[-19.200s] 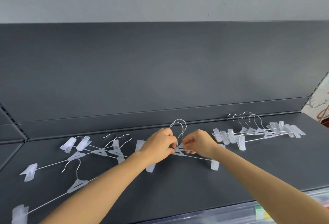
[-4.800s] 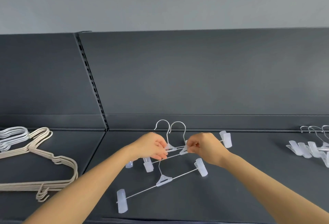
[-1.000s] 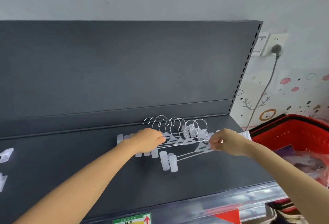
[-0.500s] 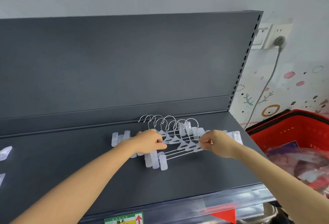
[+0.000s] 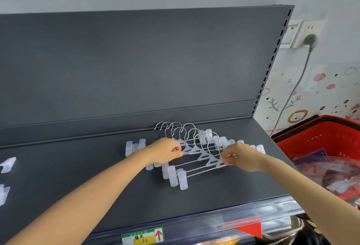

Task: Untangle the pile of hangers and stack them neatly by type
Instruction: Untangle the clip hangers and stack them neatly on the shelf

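Observation:
Several metal clip hangers [image 5: 196, 151] with clear plastic clips lie overlapped in a row on the dark grey shelf [image 5: 97, 176], hooks pointing to the back. My left hand [image 5: 165, 152] grips the wire bars at the left of the row. At the right end, my right hand [image 5: 239, 157] pinches the plastic centre piece of the nearest hanger. Their left-end clips [image 5: 175, 176] stick out towards me in a loose cluster.
Clear clips of other hangers [image 5: 6, 176] show at the far left edge of the shelf. A red basket [image 5: 315, 141] with packets stands to the right, below a wall socket and cable [image 5: 309, 44]. The shelf's front rail carries price labels [image 5: 143, 237].
Over the last second the two front hangers have been drawn closer into the row. Earlier I was handling hangers further left on the shelf; the view has since turned right.

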The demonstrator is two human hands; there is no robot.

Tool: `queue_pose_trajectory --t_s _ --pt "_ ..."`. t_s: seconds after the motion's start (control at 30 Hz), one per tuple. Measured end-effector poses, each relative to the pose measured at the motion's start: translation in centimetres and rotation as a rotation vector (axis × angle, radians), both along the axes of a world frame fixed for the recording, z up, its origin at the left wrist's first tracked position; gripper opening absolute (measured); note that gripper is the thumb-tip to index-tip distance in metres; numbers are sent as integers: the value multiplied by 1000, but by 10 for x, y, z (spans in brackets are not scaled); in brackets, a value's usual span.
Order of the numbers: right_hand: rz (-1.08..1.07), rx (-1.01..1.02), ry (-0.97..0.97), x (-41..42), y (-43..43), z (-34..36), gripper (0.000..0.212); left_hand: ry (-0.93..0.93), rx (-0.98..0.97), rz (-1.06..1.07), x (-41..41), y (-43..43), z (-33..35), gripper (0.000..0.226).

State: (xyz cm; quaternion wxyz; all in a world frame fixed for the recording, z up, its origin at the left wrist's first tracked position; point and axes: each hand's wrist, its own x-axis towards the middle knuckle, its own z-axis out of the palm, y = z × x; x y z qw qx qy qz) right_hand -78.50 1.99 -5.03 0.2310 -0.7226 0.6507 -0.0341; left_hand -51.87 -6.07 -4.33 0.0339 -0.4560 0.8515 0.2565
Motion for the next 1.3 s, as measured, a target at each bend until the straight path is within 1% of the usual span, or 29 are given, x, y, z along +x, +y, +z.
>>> queue_pose_trajectory --t_s 0.07,0.13,0.23,0.3,0.37,0.43,0.6,0.63,0.67,0.73,0.77,0.83,0.93,1.03,1.1,1.13,1.17,1.23,1.3 --pt "-10 9 73 1 1 -2 15 25 -65 -34 3 4 1 30" --pt "-7 0 105 2 1 -8 15 33 -117 -61 7 10 2 33" --pt "-14 -17 110 9 6 -5 16 13 -164 -78 12 18 1 36" --pt "-14 -19 74 15 10 1 18 14 -178 -84 15 22 0 39" --pt "-5 -49 67 18 14 6 28 37 -186 -80 18 24 -2 42" --pt "18 -104 120 19 16 8 36 34 -210 -88 20 27 -4 44" --pt "75 -137 179 19 18 1 57 -82 -320 -125 22 33 -14 48" --pt "95 -139 207 19 19 0 56 -97 -331 -125 22 34 -15 51" --pt "105 -163 220 19 19 -1 52 -110 -335 -127 21 35 -16 60" --pt "104 -178 230 21 20 -2 42 -121 -359 -145 20 38 -16 87" --pt "104 -174 230 21 20 -3 39 -130 -375 -153 19 39 -17 96" --pt "92 -154 242 22 20 -4 37 -135 -400 -150 19 38 -20 101" --pt "87 -134 268 22 20 0 45 -122 -397 -144 20 35 -21 102" --pt "35 -199 207 24 21 9 50 -86 -391 -138 24 31 -22 112" --pt "-3 -244 135 25 19 12 62 -77 -393 -119 28 28 -19 109" --pt "-21 -256 109 26 18 13 68 -76 -392 -108 30 28 -16 105" --pt "-33 -280 84 27 18 14 69 -78 -396 -96 33 28 -13 100" --pt "-43 -313 54 33 17 17 59 -89 -412 -62 39 29 -8 81" --pt "-10 -338 22 42 14 19 53 -91 -406 -5 48 31 -5 65"
